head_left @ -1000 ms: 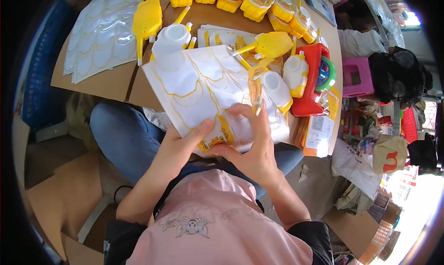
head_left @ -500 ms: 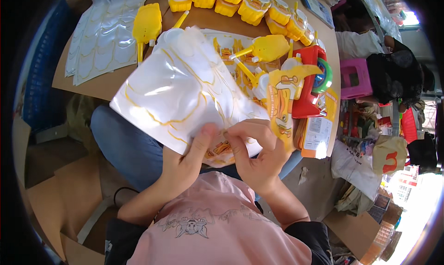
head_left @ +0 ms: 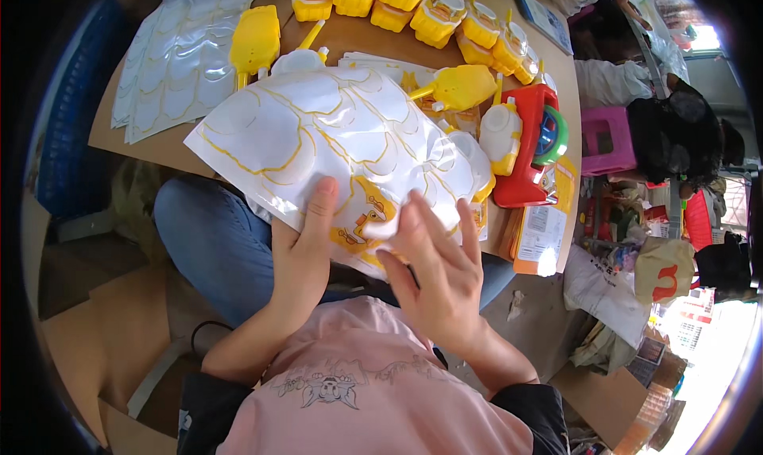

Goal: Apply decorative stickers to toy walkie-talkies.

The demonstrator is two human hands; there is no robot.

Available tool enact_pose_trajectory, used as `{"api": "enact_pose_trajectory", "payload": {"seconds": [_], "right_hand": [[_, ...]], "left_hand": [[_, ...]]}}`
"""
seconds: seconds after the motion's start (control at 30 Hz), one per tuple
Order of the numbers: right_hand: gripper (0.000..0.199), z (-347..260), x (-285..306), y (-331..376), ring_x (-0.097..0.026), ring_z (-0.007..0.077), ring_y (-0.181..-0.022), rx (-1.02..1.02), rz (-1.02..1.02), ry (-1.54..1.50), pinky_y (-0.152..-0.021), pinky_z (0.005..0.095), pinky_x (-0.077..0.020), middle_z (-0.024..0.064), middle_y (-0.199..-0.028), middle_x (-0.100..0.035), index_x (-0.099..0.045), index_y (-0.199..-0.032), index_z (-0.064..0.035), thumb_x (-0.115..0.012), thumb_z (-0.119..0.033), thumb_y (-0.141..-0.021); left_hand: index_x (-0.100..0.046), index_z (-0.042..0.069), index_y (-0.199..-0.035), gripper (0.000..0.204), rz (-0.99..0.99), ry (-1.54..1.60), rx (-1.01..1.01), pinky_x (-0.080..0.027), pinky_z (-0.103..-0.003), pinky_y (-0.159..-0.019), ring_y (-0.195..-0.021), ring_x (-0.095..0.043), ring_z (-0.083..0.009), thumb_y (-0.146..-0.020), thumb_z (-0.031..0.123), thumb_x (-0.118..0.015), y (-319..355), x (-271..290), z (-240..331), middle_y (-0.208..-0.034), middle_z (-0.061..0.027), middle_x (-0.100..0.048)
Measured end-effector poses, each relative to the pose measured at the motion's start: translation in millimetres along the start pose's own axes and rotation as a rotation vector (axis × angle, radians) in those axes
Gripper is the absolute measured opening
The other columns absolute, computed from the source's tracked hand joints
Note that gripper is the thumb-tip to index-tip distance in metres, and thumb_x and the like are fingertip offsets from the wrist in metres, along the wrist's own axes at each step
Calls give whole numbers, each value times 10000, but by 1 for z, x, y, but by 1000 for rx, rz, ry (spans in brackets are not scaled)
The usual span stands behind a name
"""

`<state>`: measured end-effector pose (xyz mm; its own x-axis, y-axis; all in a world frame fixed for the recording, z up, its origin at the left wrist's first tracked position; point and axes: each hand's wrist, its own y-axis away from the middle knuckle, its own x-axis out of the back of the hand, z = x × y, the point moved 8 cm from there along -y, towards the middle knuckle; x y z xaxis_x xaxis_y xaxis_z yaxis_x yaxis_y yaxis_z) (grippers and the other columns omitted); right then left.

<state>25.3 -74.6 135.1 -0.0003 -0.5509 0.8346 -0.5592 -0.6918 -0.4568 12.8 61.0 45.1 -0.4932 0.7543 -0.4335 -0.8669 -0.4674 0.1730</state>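
Note:
A glossy white sticker sheet (head_left: 282, 129) with yellow outlines lies tilted over my lap and the table's near edge. My left hand (head_left: 306, 240) grips its lower edge, thumb on top. A yellow duck-like printed sticker (head_left: 369, 205) shows on the sheet's lower part, between my hands. My right hand (head_left: 441, 272) is just right of it, fingers apart and slightly blurred, with no sticker clearly held. A blurred white edge near its fingertips is hard to make out. Beyond the sheet are a yellow bottle-like toy part (head_left: 463, 88) and a white-faced one (head_left: 501, 137).
A red tape dispenser (head_left: 517, 153) with a green-rimmed roll stands at the table's right. Several yellow toy pieces (head_left: 437, 18) line the far side. More outlined sheets (head_left: 187, 65) and another yellow part (head_left: 254, 42) lie at left. A purple stool (head_left: 604, 141) is beyond the table.
The yellow sticker that stood up beside my right hand is no longer seen there. My right hand's fingers have spread, and the sheet has swung flatter, uncovering a printed sticker.

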Motion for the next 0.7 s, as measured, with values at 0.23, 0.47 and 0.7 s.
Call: {"api": "enact_pose_trajectory", "payload": {"seconds": [0.23, 0.47, 0.7], "right_hand": [[660, 19, 1, -10, -621, 277, -978, -8, 242, -67, -824, 439, -439, 74, -1041, -661, -519, -1335, -93, -744, -68, -715], [494, 19, 3, -6, -540, 402, -1140, -148, 218, -257, -922, 537, -406, 227, -1198, -575, -544, -1237, -63, -745, -151, -794], [830, 11, -11, -5, -547, 301, -1244, -65, 74, 125, -1102, 602, -198, 82, -1179, -666, -382, -1433, -67, -805, -123, -721]], "left_hand": [[-497, -44, -1258, 354, -65, -81, -175, -475, -267, -850, -1009, -558, -126, -994, 185, -554, 7, -6, 14, -1152, -81, -581], [-500, -49, -1266, 418, 15, -7, -94, -471, -259, -844, -995, -548, -113, -986, 251, -580, -3, -3, 13, -1166, -73, -576], [-490, -32, -1311, 404, 66, -7, -112, -438, -279, -936, -1108, -535, -142, -993, 208, -556, -8, 4, 4, -1255, -74, -559]]}}
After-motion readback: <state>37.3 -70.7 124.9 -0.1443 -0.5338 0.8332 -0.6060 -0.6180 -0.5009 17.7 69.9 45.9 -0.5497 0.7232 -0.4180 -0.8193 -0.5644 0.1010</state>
